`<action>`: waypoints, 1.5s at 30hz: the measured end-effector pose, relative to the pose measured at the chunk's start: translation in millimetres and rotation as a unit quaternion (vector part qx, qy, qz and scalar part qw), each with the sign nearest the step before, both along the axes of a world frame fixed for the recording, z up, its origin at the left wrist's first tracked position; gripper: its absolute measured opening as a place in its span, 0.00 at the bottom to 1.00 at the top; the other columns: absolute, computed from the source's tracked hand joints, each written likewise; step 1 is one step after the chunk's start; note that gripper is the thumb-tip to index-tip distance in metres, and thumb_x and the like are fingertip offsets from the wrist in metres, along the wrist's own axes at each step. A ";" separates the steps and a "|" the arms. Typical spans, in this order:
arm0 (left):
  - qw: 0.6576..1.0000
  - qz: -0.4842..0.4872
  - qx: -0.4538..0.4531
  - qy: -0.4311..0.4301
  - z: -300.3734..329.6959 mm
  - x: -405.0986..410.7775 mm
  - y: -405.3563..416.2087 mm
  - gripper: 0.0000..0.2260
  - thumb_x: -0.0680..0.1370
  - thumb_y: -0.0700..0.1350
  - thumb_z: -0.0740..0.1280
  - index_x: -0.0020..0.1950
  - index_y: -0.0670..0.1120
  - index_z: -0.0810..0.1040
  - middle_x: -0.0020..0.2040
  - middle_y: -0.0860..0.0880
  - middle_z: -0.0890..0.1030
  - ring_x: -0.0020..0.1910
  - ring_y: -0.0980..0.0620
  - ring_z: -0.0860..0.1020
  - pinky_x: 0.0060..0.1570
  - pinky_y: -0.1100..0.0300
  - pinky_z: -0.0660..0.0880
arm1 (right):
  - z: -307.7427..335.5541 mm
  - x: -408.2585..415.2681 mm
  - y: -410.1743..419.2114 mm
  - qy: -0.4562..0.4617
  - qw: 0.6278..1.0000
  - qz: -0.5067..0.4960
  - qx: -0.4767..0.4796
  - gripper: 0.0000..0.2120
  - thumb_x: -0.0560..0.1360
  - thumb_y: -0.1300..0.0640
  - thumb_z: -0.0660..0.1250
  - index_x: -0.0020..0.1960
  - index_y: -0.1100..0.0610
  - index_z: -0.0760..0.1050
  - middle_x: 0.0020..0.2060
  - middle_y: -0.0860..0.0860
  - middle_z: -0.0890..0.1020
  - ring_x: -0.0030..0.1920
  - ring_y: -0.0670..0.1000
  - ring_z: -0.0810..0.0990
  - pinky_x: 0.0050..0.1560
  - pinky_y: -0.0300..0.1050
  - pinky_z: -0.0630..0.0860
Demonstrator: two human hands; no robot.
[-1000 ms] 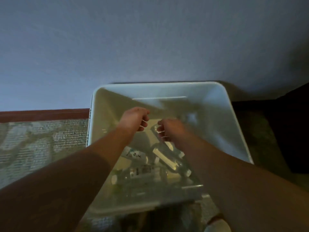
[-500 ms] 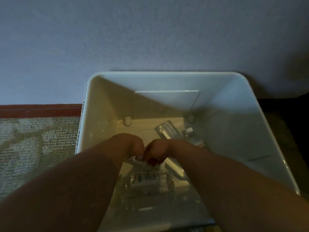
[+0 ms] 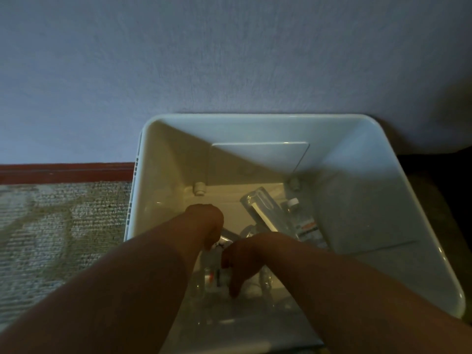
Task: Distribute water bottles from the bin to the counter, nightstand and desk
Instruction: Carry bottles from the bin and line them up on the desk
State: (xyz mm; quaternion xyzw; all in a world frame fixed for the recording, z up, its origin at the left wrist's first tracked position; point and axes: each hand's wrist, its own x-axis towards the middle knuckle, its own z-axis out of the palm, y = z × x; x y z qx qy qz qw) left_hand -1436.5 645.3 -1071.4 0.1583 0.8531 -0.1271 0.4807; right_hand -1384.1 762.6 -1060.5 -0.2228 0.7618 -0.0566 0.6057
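A white plastic bin (image 3: 378, 190) stands on the floor against the wall. Several clear water bottles lie in its bottom: one diagonal bottle (image 3: 258, 208), one with a white cap (image 3: 293, 202) by the right wall, and more under my hands (image 3: 212, 277). Both my hands reach down into the bin. My left hand (image 3: 207, 226) is curled over the end of a bottle (image 3: 226, 240) and seems to grip it. My right hand (image 3: 242, 261) hangs just beside it among the bottles, one digit pointing down. Its other fingers are hidden in the dim light.
A blue-grey wall (image 3: 229, 60) rises right behind the bin, with a red-brown baseboard (image 3: 66, 172) at the left. Patterned carpet (image 3: 51, 226) covers the floor to the left. A dark shape (image 3: 444, 200) sits at the right of the bin.
Both hands have gone from the bin's far end down and nearer to me, deeper among the bottles. The view has closed in on the bin.
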 end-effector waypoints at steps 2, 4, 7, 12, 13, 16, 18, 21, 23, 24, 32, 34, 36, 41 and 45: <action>0.999 0.040 0.024 0.004 12.5 -4.2 0.0 0.32 0.69 0.48 0.79 0.70 0.45 0.73 0.64 0.44 0.78 0.58 0.44 0.80 0.56 0.51 0.78 | 4.9 -6.4 11.3 -0.068 0.991 -0.115 0.003 0.25 0.75 0.47 0.72 0.69 0.58 0.75 0.60 0.56 0.80 0.54 0.52 0.78 0.42 0.40 0.76; 0.989 0.116 0.091 0.028 33.6 -5.6 -4.6 0.34 0.69 0.45 0.79 0.70 0.44 0.68 0.65 0.42 0.76 0.60 0.41 0.78 0.54 0.51 0.77 | 18.7 -7.6 24.9 -0.110 0.965 -0.238 -0.025 0.17 0.78 0.50 0.68 0.61 0.60 0.79 0.50 0.55 0.82 0.46 0.52 0.80 0.39 0.40 0.75; 0.936 0.267 0.216 0.080 78.9 -5.4 -13.0 0.32 0.66 0.45 0.80 0.66 0.42 0.71 0.60 0.41 0.77 0.55 0.42 0.80 0.40 0.58 0.75 | 52.3 5.6 43.7 -0.182 0.869 -0.447 -0.109 0.20 0.82 0.51 0.58 0.59 0.66 0.77 0.42 0.59 0.81 0.34 0.53 0.80 0.33 0.43 0.76; 0.737 0.540 0.399 0.077 170.0 7.8 -31.2 0.34 0.65 0.44 0.81 0.65 0.46 0.68 0.55 0.45 0.80 0.51 0.46 0.81 0.42 0.54 0.79 | 137.8 32.6 50.7 -0.205 0.793 -0.551 -0.159 0.31 0.73 0.35 0.67 0.63 0.59 0.75 0.48 0.65 0.84 0.37 0.58 0.83 0.35 0.45 0.79; 0.700 0.570 0.423 0.078 190.6 11.5 -34.8 0.33 0.65 0.44 0.82 0.65 0.46 0.69 0.54 0.45 0.81 0.48 0.47 0.82 0.42 0.53 0.80 | 156.9 37.1 49.7 -0.212 0.782 -0.561 -0.170 0.34 0.69 0.35 0.71 0.62 0.59 0.74 0.50 0.65 0.84 0.38 0.58 0.84 0.35 0.45 0.80; 0.613 0.619 0.479 0.107 253.6 23.7 -52.0 0.30 0.63 0.44 0.82 0.60 0.50 0.72 0.51 0.46 0.82 0.41 0.51 0.85 0.36 0.56 0.81 | 212.1 48.6 49.3 -0.250 0.708 -0.626 -0.211 0.31 0.69 0.46 0.76 0.64 0.61 0.71 0.56 0.64 0.84 0.47 0.62 0.85 0.42 0.51 0.81; 0.577 0.638 0.498 0.112 299.1 34.4 -66.6 0.26 0.63 0.46 0.81 0.55 0.55 0.72 0.49 0.47 0.84 0.38 0.53 0.86 0.33 0.58 0.81 | 255.7 50.6 48.6 -0.236 0.688 -0.655 -0.206 0.34 0.63 0.47 0.78 0.64 0.59 0.76 0.60 0.65 0.81 0.57 0.65 0.82 0.55 0.61 0.80; 0.547 0.650 0.519 0.090 371.2 54.4 -90.3 0.28 0.63 0.47 0.79 0.60 0.53 0.73 0.46 0.46 0.86 0.40 0.49 0.86 0.39 0.53 0.81 | 330.2 48.1 38.6 -0.197 0.682 -0.676 -0.197 0.37 0.53 0.43 0.78 0.59 0.58 0.81 0.54 0.62 0.83 0.53 0.64 0.83 0.54 0.63 0.81; 0.536 0.643 0.542 0.069 424.0 69.3 -105.1 0.28 0.67 0.47 0.78 0.64 0.51 0.73 0.49 0.44 0.85 0.44 0.45 0.86 0.42 0.50 0.81 | 385.8 45.4 25.1 -0.187 0.673 -0.679 -0.226 0.33 0.61 0.47 0.73 0.62 0.61 0.78 0.49 0.59 0.84 0.47 0.60 0.84 0.47 0.56 0.81; 0.532 0.638 0.553 0.064 451.4 76.7 -112.5 0.27 0.69 0.46 0.77 0.65 0.51 0.73 0.50 0.43 0.85 0.46 0.45 0.85 0.44 0.50 0.81 | 413.1 43.9 17.1 -0.173 0.678 -0.673 -0.241 0.29 0.65 0.50 0.71 0.64 0.62 0.76 0.48 0.58 0.84 0.46 0.59 0.84 0.47 0.55 0.80; 0.445 0.634 0.622 0.114 660.4 123.3 -170.8 0.26 0.67 0.52 0.78 0.63 0.53 0.78 0.51 0.43 0.86 0.51 0.41 0.84 0.55 0.41 0.80 | 628.4 5.0 -88.6 -0.142 0.689 -0.599 -0.383 0.28 0.70 0.47 0.72 0.65 0.60 0.75 0.53 0.62 0.86 0.49 0.62 0.86 0.45 0.57 0.83; 0.409 0.641 0.634 0.141 704.4 136.3 -189.1 0.26 0.68 0.51 0.78 0.65 0.52 0.77 0.55 0.42 0.85 0.54 0.39 0.84 0.55 0.39 0.80 | 678.4 1.4 -122.4 -0.131 0.719 -0.547 -0.409 0.27 0.70 0.47 0.72 0.66 0.58 0.75 0.53 0.62 0.86 0.51 0.63 0.86 0.46 0.57 0.83; 0.377 0.643 0.647 0.164 747.5 152.1 -213.9 0.30 0.66 0.54 0.79 0.65 0.53 0.77 0.57 0.40 0.84 0.55 0.37 0.83 0.52 0.42 0.80 | 727.8 3.2 -160.5 -0.120 0.747 -0.495 -0.428 0.27 0.70 0.45 0.71 0.66 0.56 0.74 0.54 0.61 0.85 0.54 0.63 0.85 0.50 0.58 0.82; 0.363 0.627 0.638 0.262 852.3 204.6 -310.2 0.29 0.68 0.50 0.78 0.67 0.50 0.74 0.56 0.40 0.84 0.55 0.38 0.83 0.53 0.42 0.80 | 839.5 26.9 -270.0 -0.106 0.790 -0.371 -0.476 0.28 0.73 0.40 0.66 0.68 0.53 0.73 0.57 0.59 0.85 0.57 0.60 0.84 0.52 0.54 0.82; 0.354 0.614 0.615 0.345 926.0 256.6 -403.6 0.27 0.68 0.50 0.77 0.65 0.48 0.75 0.52 0.39 0.85 0.51 0.39 0.84 0.49 0.48 0.80 | 907.5 66.4 -373.2 -0.086 0.790 -0.297 -0.529 0.27 0.70 0.36 0.68 0.66 0.47 0.74 0.55 0.54 0.86 0.56 0.57 0.85 0.52 0.53 0.83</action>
